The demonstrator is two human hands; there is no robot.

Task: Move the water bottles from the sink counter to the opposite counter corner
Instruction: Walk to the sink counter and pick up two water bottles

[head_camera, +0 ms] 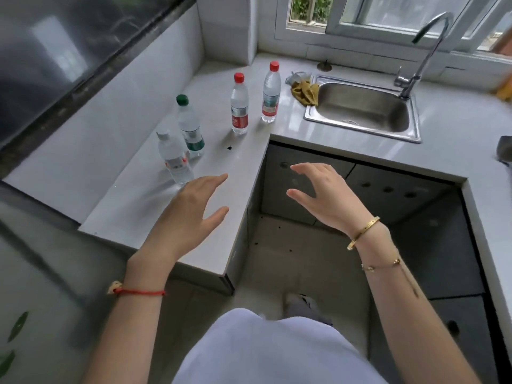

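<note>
Four water bottles (239,103) stand on the desk (221,162) left of the sink (363,106); none moved yet, apparently. Left hand (188,214) and right hand (327,195) spread apart, empty.

A red string bracelet (140,291) circles the left wrist, gold bangle (363,233) and chain (382,265) the right.

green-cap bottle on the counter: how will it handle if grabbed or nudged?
The green-cap bottle stands tall on a narrow base, so a high nudge would likely tip it. Its round body would probably roll once down. The clear, thin-looking plastic may flex under a squeeze; fill level is hard to tell.
</note>
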